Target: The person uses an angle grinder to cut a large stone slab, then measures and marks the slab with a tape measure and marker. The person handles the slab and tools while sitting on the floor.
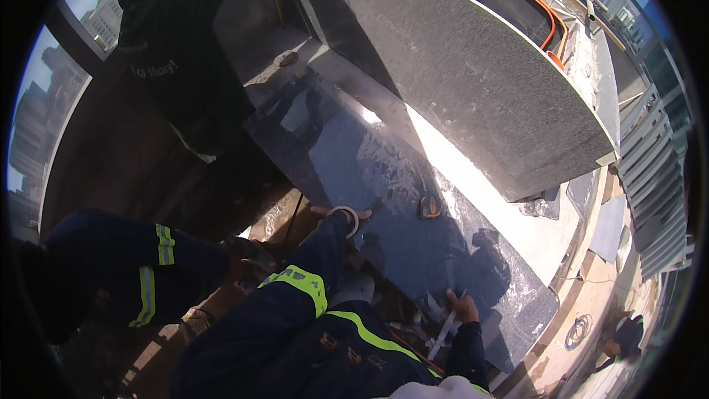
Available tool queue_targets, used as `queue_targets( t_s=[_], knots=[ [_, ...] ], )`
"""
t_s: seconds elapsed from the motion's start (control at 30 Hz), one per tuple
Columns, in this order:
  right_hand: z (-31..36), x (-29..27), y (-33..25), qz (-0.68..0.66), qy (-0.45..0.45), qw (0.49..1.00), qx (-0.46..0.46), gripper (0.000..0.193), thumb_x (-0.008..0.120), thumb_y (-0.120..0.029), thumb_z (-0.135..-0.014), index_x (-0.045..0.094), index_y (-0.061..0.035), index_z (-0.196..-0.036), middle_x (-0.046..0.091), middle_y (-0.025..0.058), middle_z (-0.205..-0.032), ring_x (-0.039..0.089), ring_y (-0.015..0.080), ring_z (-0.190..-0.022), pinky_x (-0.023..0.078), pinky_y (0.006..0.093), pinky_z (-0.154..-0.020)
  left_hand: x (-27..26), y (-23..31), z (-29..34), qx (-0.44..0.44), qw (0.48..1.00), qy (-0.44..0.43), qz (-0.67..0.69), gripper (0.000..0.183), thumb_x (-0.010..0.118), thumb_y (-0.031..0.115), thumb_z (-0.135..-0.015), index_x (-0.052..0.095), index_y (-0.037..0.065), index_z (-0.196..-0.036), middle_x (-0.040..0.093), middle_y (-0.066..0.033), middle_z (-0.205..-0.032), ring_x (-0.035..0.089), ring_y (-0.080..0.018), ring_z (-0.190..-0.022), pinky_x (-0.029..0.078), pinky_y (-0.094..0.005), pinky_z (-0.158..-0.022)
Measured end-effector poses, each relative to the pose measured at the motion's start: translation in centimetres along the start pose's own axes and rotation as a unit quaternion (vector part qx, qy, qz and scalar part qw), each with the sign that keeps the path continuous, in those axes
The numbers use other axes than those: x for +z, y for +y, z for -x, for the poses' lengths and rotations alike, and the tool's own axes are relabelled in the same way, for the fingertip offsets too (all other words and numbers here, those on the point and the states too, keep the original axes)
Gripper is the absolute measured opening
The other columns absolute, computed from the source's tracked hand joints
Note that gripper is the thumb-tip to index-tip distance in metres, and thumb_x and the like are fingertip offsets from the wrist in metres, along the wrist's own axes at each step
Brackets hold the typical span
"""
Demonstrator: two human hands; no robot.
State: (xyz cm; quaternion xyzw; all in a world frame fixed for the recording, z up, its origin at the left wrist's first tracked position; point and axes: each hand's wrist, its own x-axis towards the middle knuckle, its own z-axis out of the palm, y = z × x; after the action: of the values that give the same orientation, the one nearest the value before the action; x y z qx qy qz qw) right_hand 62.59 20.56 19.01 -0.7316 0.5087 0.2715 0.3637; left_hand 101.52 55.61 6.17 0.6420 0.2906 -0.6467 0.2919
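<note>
A dark grey stone slab (399, 240) lies flat before me, its polished face streaked with pale residue. My left hand (363, 214) rests at the near edge of this slab, fingers stretched out, and a cream-coloured tape roll (344, 230) is looped round that hand or wrist. Farther right, over the near part of the slab, my right hand (463, 305) is closed with its thumb raised. A long pale strip (442, 334) runs from its fingers down past the slab edge; its kind is unclear. A small dark and orange object (429, 207) sits on the slab.
Behind the flat slab stands a tall grey panel (473, 81) on edge. A co-worker in dark clothing (173, 59) is at the far left, and another person's reflective-striped sleeve (166, 244) is close at my left. Coiled cable (578, 331) lies at the right.
</note>
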Motion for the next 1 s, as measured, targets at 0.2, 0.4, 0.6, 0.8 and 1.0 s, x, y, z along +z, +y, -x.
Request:
queue_targets(
  t_s=[0.2, 0.4, 0.6, 0.8, 1.0],
  knots=[
    [0.1, 0.3, -1.2, 0.031, 0.018, 0.999, -0.036, 0.085, 0.077, -0.071, -0.091, 0.078, 0.0133, -0.102, 0.079, 0.0245, -0.087, 0.082, 0.0387, -0.082, 0.062, 0.0497, -0.074, -1.7, -0.5, 1.0, 0.036, 0.999, 0.005, -0.033, 0.138, 0.067, 0.093, -0.083, 0.019, 0.002, -0.175, 0.027, -0.0204, -0.181, 0.029, -0.0371, -0.165, 0.023, -0.0499, -0.135],
    [-2.0, 1.3, 1.2, 0.078, 0.050, 0.989, -0.112, 0.094, 0.071, -0.077, -0.091, 0.077, 0.0146, -0.113, 0.078, 0.0355, -0.102, 0.075, 0.0503, -0.112, 0.056, 0.0535, -0.095, -1.2, -0.5, 1.6, 0.019, 0.999, 0.001, -0.034, 0.135, 0.060, 0.096, -0.085, 0.019, 0.006, -0.176, 0.028, -0.0199, -0.181, 0.030, -0.0387, -0.164, 0.024, -0.0528, -0.134],
    [-4.5, 1.1, 3.0, 0.107, 0.020, 0.993, -0.052, 0.092, 0.073, -0.074, -0.093, 0.075, 0.0170, -0.107, 0.078, 0.0269, -0.091, 0.080, 0.0385, -0.088, 0.059, 0.0474, -0.080, 0.2, 0.9, 3.7, -0.042, 0.997, 0.003, -0.068, 0.136, 0.060, 0.097, -0.083, 0.019, 0.007, -0.176, 0.030, -0.0193, -0.181, 0.031, -0.0387, -0.164, 0.024, -0.0544, -0.133],
    [-3.2, 1.1, 2.0, 0.096, 0.061, 0.992, -0.060, 0.090, 0.074, -0.073, -0.092, 0.076, 0.0159, -0.107, 0.078, 0.0265, -0.090, 0.081, 0.0380, -0.090, 0.059, 0.0473, -0.082, -0.5, -0.2, 2.6, 0.071, 0.997, 0.023, -0.033, 0.139, 0.070, 0.093, -0.080, 0.021, 0.004, -0.175, 0.033, -0.0221, -0.178, 0.036, -0.0377, -0.161, 0.028, -0.0532, -0.132],
    [-1.3, 1.0, -0.4, 0.085, 0.036, 0.995, -0.028, 0.088, 0.074, -0.073, -0.090, 0.078, 0.0115, -0.112, 0.080, 0.0307, -0.100, 0.078, 0.0456, -0.107, 0.057, 0.0513, -0.092, -2.2, -1.5, 2.3, 0.125, 0.992, 0.017, -0.007, 0.143, 0.079, 0.089, -0.076, 0.023, 0.001, -0.174, 0.036, -0.0245, -0.176, 0.039, -0.0366, -0.160, 0.031, -0.0527, -0.131]
  ],
)
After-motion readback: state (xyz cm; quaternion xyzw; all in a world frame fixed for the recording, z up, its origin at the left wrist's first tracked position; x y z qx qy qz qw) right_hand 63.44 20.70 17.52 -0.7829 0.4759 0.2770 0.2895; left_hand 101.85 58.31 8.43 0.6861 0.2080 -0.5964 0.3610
